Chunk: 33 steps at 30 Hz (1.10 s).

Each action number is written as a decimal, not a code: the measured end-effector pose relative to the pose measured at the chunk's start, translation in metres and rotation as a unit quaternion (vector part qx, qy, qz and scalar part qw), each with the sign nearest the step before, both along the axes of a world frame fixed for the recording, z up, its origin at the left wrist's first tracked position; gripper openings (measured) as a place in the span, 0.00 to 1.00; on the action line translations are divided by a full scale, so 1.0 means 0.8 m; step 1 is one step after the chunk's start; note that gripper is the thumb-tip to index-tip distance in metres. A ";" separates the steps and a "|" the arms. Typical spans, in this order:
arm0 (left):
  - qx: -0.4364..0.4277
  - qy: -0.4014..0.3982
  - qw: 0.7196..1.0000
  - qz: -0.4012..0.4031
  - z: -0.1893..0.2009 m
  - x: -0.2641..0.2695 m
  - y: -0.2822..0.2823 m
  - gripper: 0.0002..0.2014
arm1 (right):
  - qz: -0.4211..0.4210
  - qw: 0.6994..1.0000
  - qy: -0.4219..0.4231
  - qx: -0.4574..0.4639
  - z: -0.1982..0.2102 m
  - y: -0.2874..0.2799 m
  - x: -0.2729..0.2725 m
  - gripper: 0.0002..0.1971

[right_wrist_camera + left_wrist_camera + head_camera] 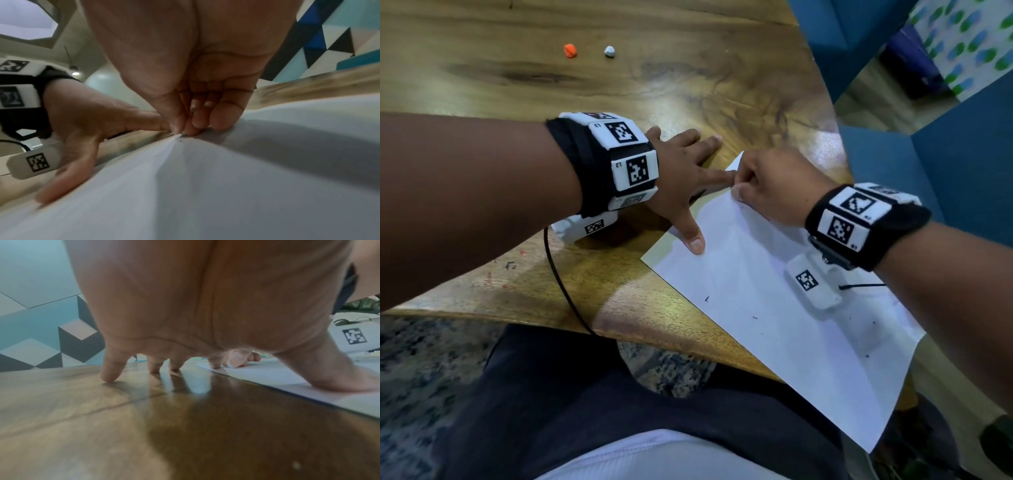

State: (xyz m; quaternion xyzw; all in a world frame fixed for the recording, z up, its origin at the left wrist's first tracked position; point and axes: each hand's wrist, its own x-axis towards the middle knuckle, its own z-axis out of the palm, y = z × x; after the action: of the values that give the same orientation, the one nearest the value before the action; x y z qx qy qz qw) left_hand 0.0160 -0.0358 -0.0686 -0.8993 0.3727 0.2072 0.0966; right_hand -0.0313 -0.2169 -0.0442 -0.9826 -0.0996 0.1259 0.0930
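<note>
A white paper sheet [774, 308] lies slantwise on the wooden table [688, 68], with its near corner hanging over the front edge. My left hand [688, 178] is spread flat; its thumb [339, 382] presses the sheet's left edge, and the index finger points at the far edge beside my right hand. The other fingers [109, 376] rest on bare wood. My right hand [739, 185] is curled, with thumb and fingertips [183, 131] pinching the paper [226, 178] at its far edge. There the sheet rises into a small ridge.
An orange lump [570, 50] and a white lump [610, 51] sit far back on the table. A black cable [565, 291] runs from the left wrist over the front edge. Blue upholstered seats [945, 171] stand to the right.
</note>
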 end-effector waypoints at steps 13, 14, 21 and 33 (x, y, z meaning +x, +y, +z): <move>0.016 -0.005 1.000 -0.003 0.002 -0.001 -0.004 0.66 | 0.079 0.996 0.039 -0.016 0.000 0.002 -0.036 0.06; 0.017 -0.004 1.000 -0.001 0.002 -0.001 -0.004 0.66 | 0.035 0.999 0.020 -0.015 0.001 -0.009 -0.020 0.06; 0.026 -0.001 1.000 0.004 0.004 -0.001 -0.005 0.66 | 0.053 0.999 0.004 -0.004 -0.003 -0.014 -0.032 0.05; 0.025 -0.006 1.000 -0.002 0.002 -0.001 -0.004 0.66 | 0.039 0.999 0.003 -0.001 -0.001 -0.016 -0.027 0.05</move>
State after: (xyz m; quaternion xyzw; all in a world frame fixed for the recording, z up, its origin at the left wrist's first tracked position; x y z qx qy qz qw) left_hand 0.0151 -0.0390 -0.0668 -0.8969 0.3692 0.2109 0.1214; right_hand -0.0531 -0.2298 -0.0454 -0.9777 -0.1373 0.1327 0.0870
